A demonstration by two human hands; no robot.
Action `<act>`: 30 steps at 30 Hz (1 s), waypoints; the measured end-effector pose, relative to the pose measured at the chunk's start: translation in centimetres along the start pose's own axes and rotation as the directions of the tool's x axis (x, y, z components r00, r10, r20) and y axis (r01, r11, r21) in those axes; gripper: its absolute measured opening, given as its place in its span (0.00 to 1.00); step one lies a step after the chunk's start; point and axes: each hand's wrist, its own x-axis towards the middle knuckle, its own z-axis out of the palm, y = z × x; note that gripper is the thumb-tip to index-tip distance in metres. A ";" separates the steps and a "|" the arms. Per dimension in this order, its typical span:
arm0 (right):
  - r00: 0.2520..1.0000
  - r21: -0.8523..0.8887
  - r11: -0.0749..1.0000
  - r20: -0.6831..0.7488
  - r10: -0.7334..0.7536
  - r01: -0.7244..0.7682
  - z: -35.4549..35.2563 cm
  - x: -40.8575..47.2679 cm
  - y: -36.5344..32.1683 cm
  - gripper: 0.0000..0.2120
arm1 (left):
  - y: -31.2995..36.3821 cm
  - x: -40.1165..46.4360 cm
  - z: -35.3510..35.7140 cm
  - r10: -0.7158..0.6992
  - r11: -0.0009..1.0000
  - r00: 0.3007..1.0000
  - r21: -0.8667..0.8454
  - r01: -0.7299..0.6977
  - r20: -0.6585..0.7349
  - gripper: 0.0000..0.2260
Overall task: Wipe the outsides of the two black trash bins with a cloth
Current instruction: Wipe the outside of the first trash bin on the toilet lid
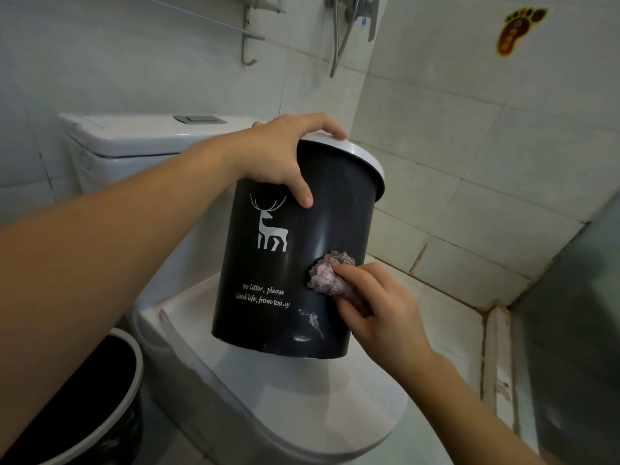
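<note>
A black trash bin [278, 270] with a white deer print, white lettering and a pale grey rim is held tilted above the closed toilet lid. My left hand [281, 159] grips its rim, thumb down on the black side. My right hand [375, 310] presses a crumpled purple cloth [328, 273] against the bin's lower right side. White smudges show on the wall near the bin's bottom edge. A second black trash bin [110, 401] with a grey rim stands on the floor at the lower left, partly hidden by my left arm.
The white toilet lid [302, 394] lies directly under the held bin, with the cistern [134, 139] behind. Tiled walls close in on the back and right. A shower hose [339, 45] and a metal rack [248, 31] hang above. A raised tiled curb [496, 357] runs along the right.
</note>
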 end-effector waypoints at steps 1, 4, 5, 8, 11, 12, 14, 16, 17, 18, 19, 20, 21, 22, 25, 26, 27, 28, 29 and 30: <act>1.000 -0.008 1.000 0.000 -0.004 0.004 0.0 0.0 0.0 0.14 | -0.1 0.1 0.1 0.004 1.000 1.000 -0.030 -0.004 0.007 0.43; 1.000 -0.025 1.000 0.006 -0.012 0.012 0.0 0.1 -0.2 0.14 | -0.4 0.5 0.1 0.010 0.998 1.000 -0.064 -0.009 0.012 0.42; 1.000 -0.033 0.999 0.007 -0.012 0.012 0.0 0.2 -0.2 0.14 | -0.4 0.5 0.1 0.009 0.998 1.000 -0.060 -0.008 0.016 0.42; 1.000 -0.058 0.998 0.000 0.000 0.000 0.0 0.4 -0.3 0.15 | 0.0 0.5 0.1 0.003 1.000 1.000 0.014 -0.003 0.007 0.41; 1.000 -0.052 0.999 0.009 -0.004 0.005 0.1 0.4 -0.5 0.15 | 0.4 0.3 0.6 0.039 0.993 0.998 0.115 -0.032 -0.056 0.41; 1.000 -0.049 0.999 0.018 -0.011 0.012 0.1 0.4 -0.5 0.15 | 0.4 0.2 0.7 0.047 0.992 0.997 0.121 -0.039 -0.066 0.43; 0.999 -0.059 0.998 0.047 -0.028 0.031 0.0 0.3 -0.5 0.15 | 0.2 0.2 0.8 0.046 0.993 0.997 0.114 -0.039 -0.063 0.44; 0.995 -0.087 0.994 0.089 -0.053 0.061 -0.2 0.1 -0.6 0.15 | -0.1 0.2 0.6 0.039 0.992 0.998 0.124 -0.033 -0.048 0.42; 0.990 -0.098 0.991 0.117 -0.076 0.087 -0.3 -0.1 -0.7 0.15 | -0.2 0.2 0.5 0.036 0.991 0.998 0.132 -0.030 -0.046 0.41; 0.982 -0.105 0.987 0.153 -0.108 0.125 -0.5 -0.3 -0.8 0.15 | -0.2 0.2 0.5 0.037 0.990 0.998 0.138 -0.031 -0.046 0.40; 0.970 -0.112 0.978 0.193 -0.150 0.174 -0.8 -0.4 -1.0 0.15 | -0.3 0.1 0.4 0.042 0.990 0.998 0.139 -0.035 -0.048 0.40; 0.953 -0.120 0.966 0.230 -0.195 0.227 -1.0 -0.5 -1.0 0.14 | -0.4 0.1 0.4 0.049 0.990 0.998 0.137 -0.041 -0.051 0.39; 0.938 -0.126 0.954 0.256 -0.234 0.273 -1.1 -0.4 -1.0 0.14 | -0.5 0.0 0.4 0.054 0.990 0.997 0.133 -0.046 -0.053 0.39; 0.929 -0.129 0.946 0.268 -0.254 0.296 -1.3 -0.1 -1.0 0.14 | -0.7 0.0 0.4 0.057 0.990 0.997 0.130 -0.049 -0.053 0.39; 0.964 -0.137 0.971 0.212 -0.162 0.194 -1.3 1.7 -0.9 0.15 | -0.9 0.2 0.5 0.066 0.986 0.996 0.159 -0.056 -0.059 0.40; 0.977 -0.147 0.979 0.180 -0.112 0.140 -1.4 2.4 -1.0 0.15 | -0.9 0.3 0.5 0.065 0.984 0.996 0.173 -0.054 -0.060 0.41; 0.984 -0.160 0.982 0.161 -0.074 0.100 -1.3 2.9 -1.1 0.15 | -0.9 0.4 0.6 0.064 0.982 0.996 0.182 -0.052 -0.058 0.41; 0.986 -0.171 0.982 0.156 -0.058 0.085 -1.3 3.2 -1.1 0.16 | -1.0 0.5 0.6 0.064 0.981 0.996 0.186 -0.052 -0.058 0.41; 0.984 -0.177 0.980 0.164 -0.065 0.094 -1.3 3.1 -1.2 0.16 | -1.1 0.5 0.6 0.064 0.981 0.996 0.185 -0.053 -0.057 0.41; 0.979 -0.179 0.976 0.183 -0.092 0.126 -1.2 2.7 -1.3 0.16 | -1.2 0.5 0.6 0.064 0.982 0.996 0.183 -0.052 -0.058 0.41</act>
